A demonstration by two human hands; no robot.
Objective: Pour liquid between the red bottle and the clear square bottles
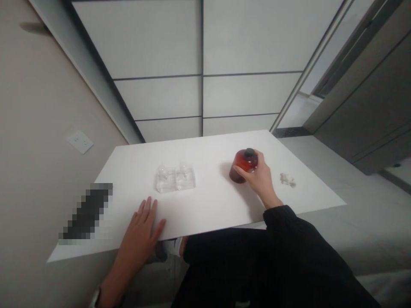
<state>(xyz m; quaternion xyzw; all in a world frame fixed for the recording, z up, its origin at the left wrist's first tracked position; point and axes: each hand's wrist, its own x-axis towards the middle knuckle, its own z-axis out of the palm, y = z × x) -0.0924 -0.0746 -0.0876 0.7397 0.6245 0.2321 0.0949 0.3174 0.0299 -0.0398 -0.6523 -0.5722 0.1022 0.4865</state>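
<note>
My right hand (260,174) is wrapped round a reddish-brown bottle (239,164) with a black cap, upright at the right half of the white table (208,209). Whether the bottle's base touches the table I cannot tell for sure. Flat near the table's front edge lies my left hand (143,224), fingers spread and holding nothing. Just beyond its fingertips stand two small clear containers (176,177), side by side and touching, each with a clear narrow top.
A small crumpled whitish piece (288,179) lies right of my right hand. At the table's left edge is a dark pixelated object (88,211). Sliding panels (170,98) stand behind the table, and a wall with a socket (81,142) is on the left.
</note>
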